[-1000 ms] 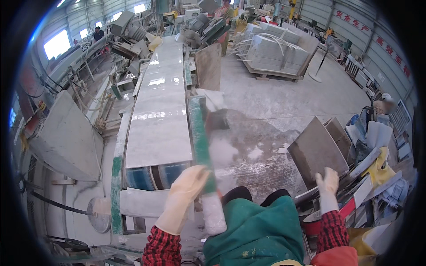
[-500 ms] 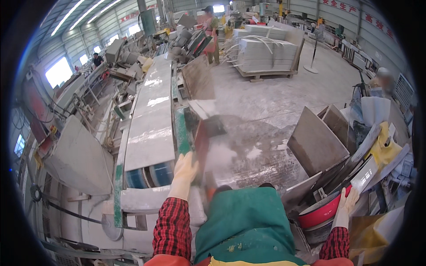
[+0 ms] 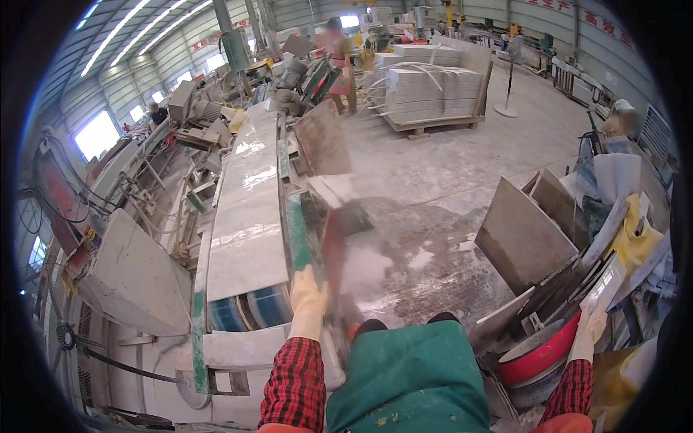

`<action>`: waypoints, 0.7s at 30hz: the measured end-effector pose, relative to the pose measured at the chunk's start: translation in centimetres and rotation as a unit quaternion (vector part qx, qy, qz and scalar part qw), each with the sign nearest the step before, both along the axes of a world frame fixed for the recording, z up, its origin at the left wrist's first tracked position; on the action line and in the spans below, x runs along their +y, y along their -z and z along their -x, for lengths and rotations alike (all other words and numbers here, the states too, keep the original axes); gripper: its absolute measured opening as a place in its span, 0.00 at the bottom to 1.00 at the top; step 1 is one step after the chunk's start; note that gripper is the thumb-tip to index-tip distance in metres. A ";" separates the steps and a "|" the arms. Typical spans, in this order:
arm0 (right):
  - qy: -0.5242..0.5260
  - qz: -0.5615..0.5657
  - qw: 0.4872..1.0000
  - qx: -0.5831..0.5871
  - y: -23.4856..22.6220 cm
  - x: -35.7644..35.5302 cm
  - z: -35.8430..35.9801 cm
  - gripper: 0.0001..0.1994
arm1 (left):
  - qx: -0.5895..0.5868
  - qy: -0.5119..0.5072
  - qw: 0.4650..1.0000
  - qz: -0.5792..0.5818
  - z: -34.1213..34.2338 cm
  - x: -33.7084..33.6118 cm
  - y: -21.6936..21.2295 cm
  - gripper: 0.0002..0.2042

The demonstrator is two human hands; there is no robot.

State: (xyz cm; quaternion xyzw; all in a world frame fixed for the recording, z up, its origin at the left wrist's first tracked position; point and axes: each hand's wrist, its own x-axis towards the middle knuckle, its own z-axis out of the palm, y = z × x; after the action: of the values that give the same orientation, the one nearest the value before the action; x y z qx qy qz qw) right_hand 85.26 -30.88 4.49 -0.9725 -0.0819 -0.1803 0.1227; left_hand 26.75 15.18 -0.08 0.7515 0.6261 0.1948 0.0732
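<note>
My left hand point(image 3: 309, 292), in a pale glove with a red plaid sleeve, grips a narrow stone strip point(image 3: 317, 234) with a green edge. The strip stands on edge beside the conveyor and is blurred by motion. My right hand point(image 3: 592, 328), also gloved, hangs low at the right. Its fingers rest against the edges of grey slabs point(image 3: 523, 234) leaning there, just above a red basin point(image 3: 538, 357). It holds nothing that I can see. A green apron point(image 3: 411, 379) covers my front.
A long polished slab point(image 3: 249, 216) lies on the roller conveyor at my left. A big grey slab point(image 3: 133, 278) leans further left. A pallet of stacked slabs point(image 3: 426, 90) and a person point(image 3: 336, 43) stand far back. The floor point(image 3: 433, 252) is wet and dusty.
My left hand has lowered and turned the strip beside the conveyor. My right hand dropped from the slab top to beside the red basin. The view tilted upward.
</note>
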 end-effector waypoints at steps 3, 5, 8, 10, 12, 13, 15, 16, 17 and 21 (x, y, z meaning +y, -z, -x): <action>-0.070 0.028 0.995 -0.063 3.1 0.0 -1.4 0.28 | 0.036 -0.002 0.998 -0.048 -0.1 -0.1 0.5 0.32; -0.068 0.039 0.995 -0.067 1.8 1.9 1.8 0.28 | 0.047 0.008 0.997 -0.057 -0.1 -0.2 0.5 0.32; -0.063 0.044 0.997 -0.027 2.0 1.7 1.2 0.29 | 0.050 0.025 0.995 -0.087 0.5 0.1 1.3 0.30; -0.036 0.061 0.997 -0.007 1.7 1.8 1.1 0.31 | 0.043 0.030 0.995 -0.082 0.3 0.1 1.5 0.30; -0.023 0.072 0.997 -0.028 2.6 1.6 0.7 0.31 | 0.037 0.037 0.994 -0.091 0.4 0.2 1.6 0.29; -0.026 0.070 0.997 -0.023 2.5 1.6 0.9 0.31 | 0.035 0.034 0.995 -0.087 0.4 0.2 1.5 0.29; -0.033 0.065 0.997 -0.015 2.2 1.7 1.3 0.32 | 0.031 0.029 0.996 -0.079 0.2 0.1 1.3 0.29; -0.040 0.064 0.997 -0.020 2.4 1.5 1.3 0.32 | 0.032 0.030 0.996 -0.083 0.2 0.1 1.3 0.28; -0.048 0.063 0.997 -0.024 2.7 1.2 1.2 0.32 | 0.033 0.031 0.995 -0.086 0.2 0.1 1.4 0.28; -0.033 0.069 0.997 -0.022 2.6 1.5 1.7 0.31 | 0.041 0.029 0.995 -0.088 0.4 0.4 2.0 0.27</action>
State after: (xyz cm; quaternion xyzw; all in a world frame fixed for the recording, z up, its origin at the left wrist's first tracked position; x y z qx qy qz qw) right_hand 83.53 -29.34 1.86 -0.9712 -0.1292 -0.1911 0.0599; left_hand 26.32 15.60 -2.09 0.7803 0.5869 0.2156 -0.0135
